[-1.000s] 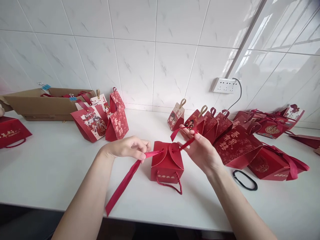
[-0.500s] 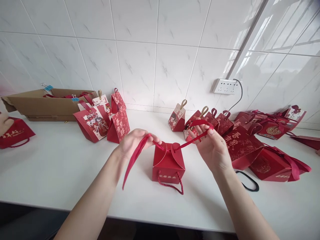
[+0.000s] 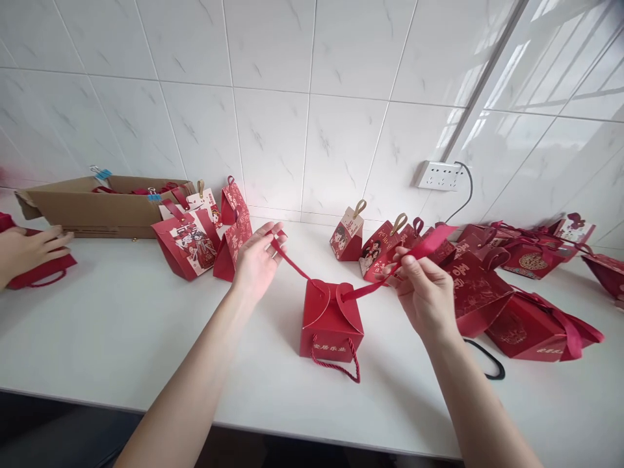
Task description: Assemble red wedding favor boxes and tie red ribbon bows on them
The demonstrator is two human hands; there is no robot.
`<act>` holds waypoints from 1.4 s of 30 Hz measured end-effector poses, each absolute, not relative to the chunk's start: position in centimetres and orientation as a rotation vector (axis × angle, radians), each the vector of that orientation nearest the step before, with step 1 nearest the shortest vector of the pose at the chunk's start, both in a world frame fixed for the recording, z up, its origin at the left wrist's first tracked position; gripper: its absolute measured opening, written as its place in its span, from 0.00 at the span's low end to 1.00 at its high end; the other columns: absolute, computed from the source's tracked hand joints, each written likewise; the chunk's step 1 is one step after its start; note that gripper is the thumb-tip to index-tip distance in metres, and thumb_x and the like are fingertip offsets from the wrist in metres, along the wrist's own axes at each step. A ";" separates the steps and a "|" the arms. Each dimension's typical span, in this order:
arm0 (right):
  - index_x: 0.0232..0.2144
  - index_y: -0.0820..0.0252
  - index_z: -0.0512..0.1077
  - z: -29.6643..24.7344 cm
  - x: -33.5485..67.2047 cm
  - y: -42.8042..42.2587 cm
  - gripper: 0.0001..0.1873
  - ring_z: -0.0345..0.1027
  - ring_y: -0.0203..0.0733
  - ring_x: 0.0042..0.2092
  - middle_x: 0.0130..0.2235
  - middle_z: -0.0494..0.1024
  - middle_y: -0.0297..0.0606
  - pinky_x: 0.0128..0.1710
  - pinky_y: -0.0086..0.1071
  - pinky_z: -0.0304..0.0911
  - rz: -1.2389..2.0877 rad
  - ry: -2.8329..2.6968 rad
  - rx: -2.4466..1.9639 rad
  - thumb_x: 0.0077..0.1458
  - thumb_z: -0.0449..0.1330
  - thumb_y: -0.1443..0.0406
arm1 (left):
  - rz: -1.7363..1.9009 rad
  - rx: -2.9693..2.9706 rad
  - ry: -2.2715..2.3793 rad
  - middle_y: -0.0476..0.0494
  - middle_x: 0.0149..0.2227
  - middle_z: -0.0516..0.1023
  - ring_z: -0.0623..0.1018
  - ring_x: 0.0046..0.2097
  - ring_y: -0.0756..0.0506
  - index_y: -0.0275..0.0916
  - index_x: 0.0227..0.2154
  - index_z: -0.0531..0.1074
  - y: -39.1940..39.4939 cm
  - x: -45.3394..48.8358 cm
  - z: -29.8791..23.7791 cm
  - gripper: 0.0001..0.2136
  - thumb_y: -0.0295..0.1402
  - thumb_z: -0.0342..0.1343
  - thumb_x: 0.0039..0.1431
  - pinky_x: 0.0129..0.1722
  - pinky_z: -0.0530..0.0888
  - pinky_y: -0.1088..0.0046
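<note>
A small red gift box (image 3: 332, 325) with gold lettering and a twisted cord handle (image 3: 336, 367) stands upright on the white table in front of me. Red ribbon (image 3: 364, 290) passes through the holes in its two rounded top flaps. My left hand (image 3: 258, 260) pinches one ribbon end, up and to the left of the box. On the other side, my right hand (image 3: 423, 286) grips the second end between thumb and fingers, its tail pointing up and right. Both ribbon lengths run slanting from the flaps to my hands, and neither hand touches the box.
Several decorated red boxes (image 3: 188, 244) stand at the left by an open cardboard carton (image 3: 107, 211). More boxes crowd the right, including a ribboned one (image 3: 533, 331) near a black loop (image 3: 487, 361). Another person's hand (image 3: 32, 253) rests on a red box at far left. A power strip (image 3: 439, 175) hangs on the wall.
My left hand has lifted and its ribbon end no longer hangs down long. My right hand has closed more and drawn its ribbon outward. The other person's hand has reached further over their box.
</note>
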State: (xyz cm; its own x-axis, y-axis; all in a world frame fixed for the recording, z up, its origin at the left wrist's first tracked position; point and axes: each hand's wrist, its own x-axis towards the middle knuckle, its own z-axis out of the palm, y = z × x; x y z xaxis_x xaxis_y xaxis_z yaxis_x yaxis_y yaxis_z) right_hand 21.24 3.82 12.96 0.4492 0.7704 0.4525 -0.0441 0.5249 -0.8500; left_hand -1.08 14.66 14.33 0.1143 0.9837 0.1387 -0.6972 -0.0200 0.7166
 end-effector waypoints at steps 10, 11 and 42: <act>0.25 0.59 0.71 20.1 18.0 6.4 0.17 0.67 0.36 0.28 0.26 0.74 0.34 0.27 0.30 0.63 0.476 -1.391 -1.083 0.41 0.68 0.52 | 0.897 1.822 0.360 0.45 0.32 0.75 0.73 0.28 0.51 0.36 0.38 0.74 12.6 2.6 19.6 0.12 0.38 0.55 0.56 0.30 0.69 0.75; 0.25 0.59 0.71 20.7 18.0 6.7 0.18 0.65 0.35 0.26 0.25 0.73 0.33 0.25 0.29 0.61 0.475 -1.415 -1.095 0.42 0.67 0.51 | 0.883 1.840 0.328 0.45 0.33 0.74 0.73 0.29 0.51 0.36 0.39 0.73 12.8 2.8 20.1 0.12 0.37 0.55 0.56 0.32 0.70 0.73; 0.30 0.57 0.76 21.1 17.7 5.5 0.08 0.66 0.39 0.42 0.40 0.67 0.40 0.42 0.36 0.67 -0.175 -2.037 -1.118 0.58 0.57 0.64 | 0.856 1.730 0.359 0.46 0.33 0.76 0.74 0.35 0.50 0.35 0.32 0.72 14.5 2.3 21.3 0.10 0.38 0.58 0.56 0.39 0.70 0.71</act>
State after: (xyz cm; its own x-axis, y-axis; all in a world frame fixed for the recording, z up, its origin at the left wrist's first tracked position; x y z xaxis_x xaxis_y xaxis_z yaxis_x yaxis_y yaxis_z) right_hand 17.74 5.46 21.08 -0.2997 0.6537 0.6949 0.7625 0.6019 -0.2373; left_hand 2.27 14.47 21.28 0.6908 0.6257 0.3623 -0.1799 -0.3366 0.9243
